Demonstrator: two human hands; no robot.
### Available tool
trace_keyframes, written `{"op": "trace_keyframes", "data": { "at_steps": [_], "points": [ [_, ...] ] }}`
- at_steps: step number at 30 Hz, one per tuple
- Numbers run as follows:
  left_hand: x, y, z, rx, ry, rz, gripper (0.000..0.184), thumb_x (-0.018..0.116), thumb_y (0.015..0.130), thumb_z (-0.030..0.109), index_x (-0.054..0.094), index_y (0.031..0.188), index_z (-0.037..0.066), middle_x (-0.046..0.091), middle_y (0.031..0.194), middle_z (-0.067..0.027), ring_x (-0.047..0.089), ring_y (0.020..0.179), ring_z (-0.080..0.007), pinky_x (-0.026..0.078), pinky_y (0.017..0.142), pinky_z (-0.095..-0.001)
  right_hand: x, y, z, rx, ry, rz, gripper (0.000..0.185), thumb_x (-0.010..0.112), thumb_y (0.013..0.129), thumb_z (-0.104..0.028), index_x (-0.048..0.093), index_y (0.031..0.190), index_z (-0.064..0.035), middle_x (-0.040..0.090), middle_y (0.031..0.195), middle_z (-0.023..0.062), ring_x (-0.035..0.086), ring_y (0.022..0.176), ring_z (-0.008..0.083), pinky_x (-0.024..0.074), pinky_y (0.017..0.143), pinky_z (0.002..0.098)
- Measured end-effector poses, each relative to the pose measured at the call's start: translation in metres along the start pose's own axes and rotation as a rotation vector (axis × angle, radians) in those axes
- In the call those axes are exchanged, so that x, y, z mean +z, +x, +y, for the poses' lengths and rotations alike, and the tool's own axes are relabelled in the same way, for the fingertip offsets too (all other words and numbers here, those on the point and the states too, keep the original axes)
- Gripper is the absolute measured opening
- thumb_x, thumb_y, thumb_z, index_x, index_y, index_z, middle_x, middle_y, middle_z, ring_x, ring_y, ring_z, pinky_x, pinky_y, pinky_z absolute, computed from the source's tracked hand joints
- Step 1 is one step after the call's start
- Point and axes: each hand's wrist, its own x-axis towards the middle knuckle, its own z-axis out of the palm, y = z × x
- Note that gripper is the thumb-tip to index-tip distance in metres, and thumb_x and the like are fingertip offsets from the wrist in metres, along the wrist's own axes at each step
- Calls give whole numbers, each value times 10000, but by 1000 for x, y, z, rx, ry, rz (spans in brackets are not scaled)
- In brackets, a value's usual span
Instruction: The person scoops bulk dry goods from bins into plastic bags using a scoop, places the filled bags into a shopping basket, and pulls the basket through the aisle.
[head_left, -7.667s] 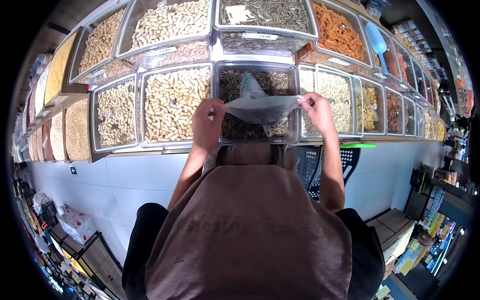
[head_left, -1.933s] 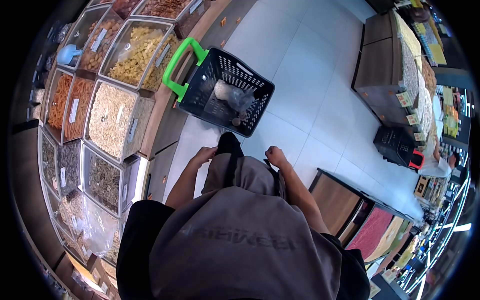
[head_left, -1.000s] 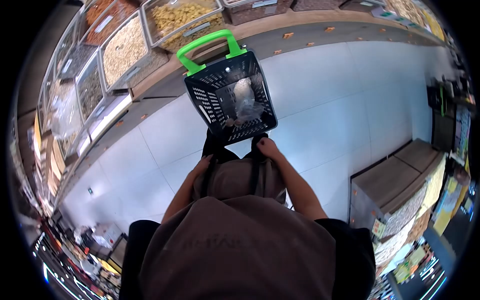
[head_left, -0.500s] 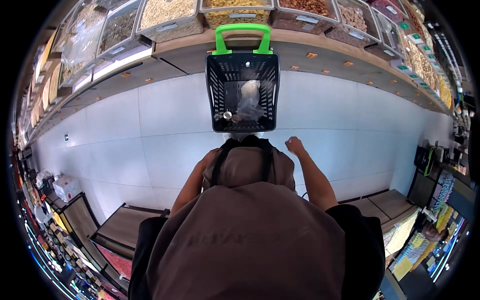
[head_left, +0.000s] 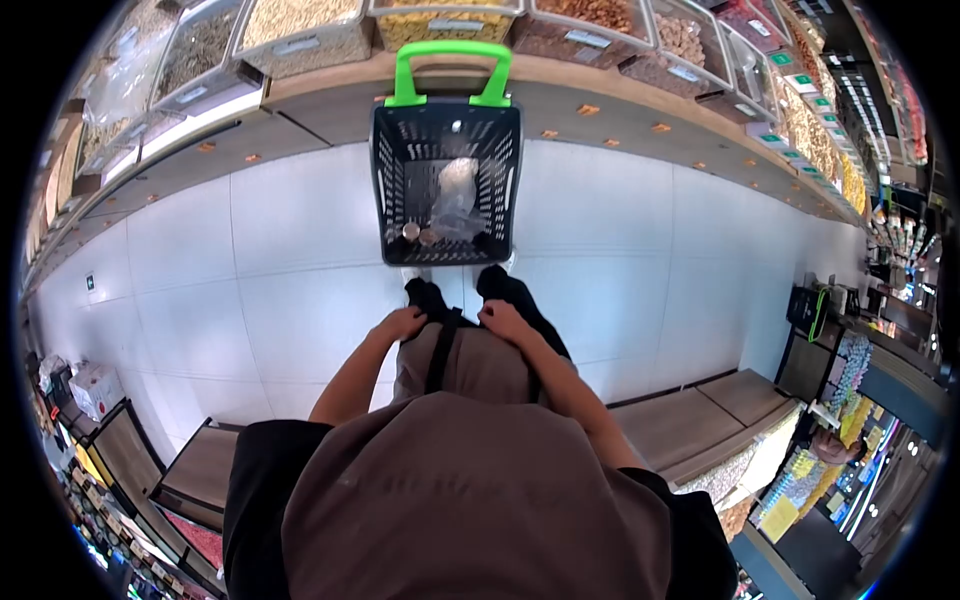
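Observation:
My left hand point(head_left: 404, 322) is at the left front edge of the brown apron point(head_left: 470, 480), fingers curled in against the cloth. On the other side, my right hand point(head_left: 502, 320) is closed on the apron's front edge, above my right leg. A black strap point(head_left: 443, 350) hangs between the two hands. Just beyond my feet stands a dark shopping basket point(head_left: 448, 252) with its green handle point(head_left: 452, 47) raised at the far end. Inside it lies a clear plastic bag point(head_left: 458, 215) with pale contents, and a small round item point(head_left: 411, 231) is near the basket's left corner.
Bins of dried goods point(head_left: 446, 25) line the wooden shelf point(head_left: 590, 75) ahead. Behind me on the right is a low brown bench-like surface point(head_left: 690, 420); another brown unit point(head_left: 205, 460) is behind on the left. A white box point(head_left: 95, 390) is at far left.
My right hand has come in from out at the right to the apron's front. My left hand has moved forward along the apron. My body has turned slightly, and my legs now show.

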Motion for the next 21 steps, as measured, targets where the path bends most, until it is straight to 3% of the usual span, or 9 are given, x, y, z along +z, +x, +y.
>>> {"op": "trace_keyframes", "data": {
  "at_steps": [5,9,11,13,15,17,19,20,21],
  "points": [
    [6,1,40,-170,4,84,538,473,918,464,645,1149,9,637,1166,-265,592,1124,-414,464,978,-461,-51,23,58,-31,-71,94,280,631,848,-276,678,879,-1,695,882,189,682,836,328,527,757,417],
    [79,50,27,-310,-138,199,529,489,901,454,631,1162,17,630,1179,-273,600,1111,-425,472,974,-468,-117,34,104,5,-92,78,268,625,856,-256,674,867,7,697,839,163,689,774,267,538,715,391],
    [89,55,67,-417,-285,433,571,478,901,484,613,1193,13,627,1186,-269,590,1122,-432,463,987,-468,-147,40,135,160,258,47,253,619,858,-236,675,867,10,695,812,141,682,699,219,544,643,353],
    [80,44,111,-577,-364,609,587,479,902,489,607,1201,1,631,1180,-264,584,1127,-437,461,988,-469,-172,55,176,216,186,82,254,594,866,-217,669,870,26,693,781,127,675,654,201,543,590,330],
    [69,25,137,-547,-454,634,573,494,898,490,615,1220,32,631,1189,-260,587,1134,-426,469,981,-465,-199,58,202,287,42,34,257,563,866,-198,663,831,36,691,738,131,676,644,206,546,585,342],
    [69,8,153,-610,-566,637,527,518,891,471,633,1217,74,640,1188,-240,596,1128,-410,484,955,-465,-201,102,292,24,-414,-181,273,540,871,-199,658,781,29,681,692,134,677,637,206,544,573,348],
    [74,-10,163,-529,-529,646,460,522,896,427,663,1181,95,648,1188,-215,605,1112,-403,494,932,-466,-220,102,241,324,-184,-134,313,539,835,-244,678,755,24,692,705,181,707,679,292,560,709,417],
    [107,8,125,-568,-581,622,414,491,918,369,682,1141,78,647,1196,-201,606,1105,-402,491,930,-456,-229,101,210,300,-148,-104,290,543,846,-230,669,771,20,689,710,159,697,666,251,550,646,384],
    [126,11,117,-452,-461,630,414,457,933,352,692,1124,70,639,1205,-209,599,1116,-401,483,946,-438,-235,97,186,286,-112,-69,268,547,857,-216,660,787,17,687,715,138,686,654,210,540,583,351]
  ]
}}
